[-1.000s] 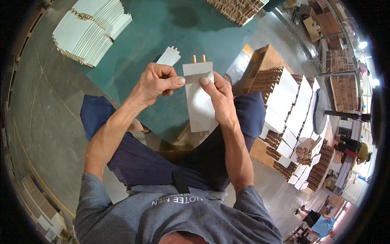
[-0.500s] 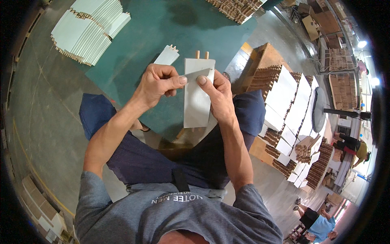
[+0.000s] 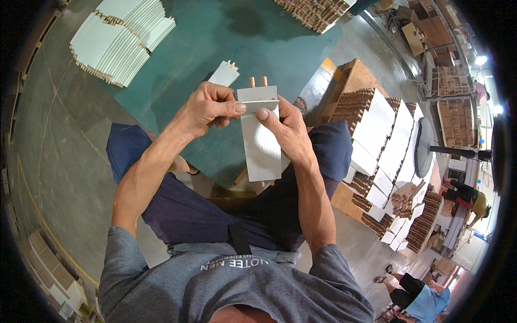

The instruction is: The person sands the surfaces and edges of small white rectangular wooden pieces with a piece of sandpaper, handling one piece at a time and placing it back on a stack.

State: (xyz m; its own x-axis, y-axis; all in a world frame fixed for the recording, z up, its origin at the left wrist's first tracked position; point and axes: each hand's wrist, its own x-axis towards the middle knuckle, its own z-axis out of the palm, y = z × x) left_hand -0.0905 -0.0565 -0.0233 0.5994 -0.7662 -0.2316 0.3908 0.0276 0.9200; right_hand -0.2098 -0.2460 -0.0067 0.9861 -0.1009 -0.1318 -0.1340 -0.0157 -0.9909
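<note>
A white rectangular board [image 3: 263, 159] is held up between my knees, with two wooden dowels [image 3: 258, 82] sticking out of its far end. Across its face, near that end, lies a thin pale strip [image 3: 256, 105] whose material I cannot make out. My left hand [image 3: 212, 109] pinches the strip's left end between thumb and curled fingers. On the other side, my right hand [image 3: 286, 128] grips the board's right edge, its thumb pressing at the strip; its fingers are partly hidden behind the board. Just beyond my left hand, smaller white pieces with dowels [image 3: 224, 74] lie on the green surface [image 3: 188, 59].
Stacked white boards [image 3: 116, 46] stand at the far left, another stack [image 3: 315, 12] at the far edge. On my right are high piles of white panels [image 3: 379, 145] beside a dark round disc on a pole [image 3: 424, 147]. A person in blue [image 3: 428, 302] is at lower right.
The strip has turned from slanted to nearly level across the board. The board has shifted slightly toward me. At lower right, the person in blue has moved their legs.
</note>
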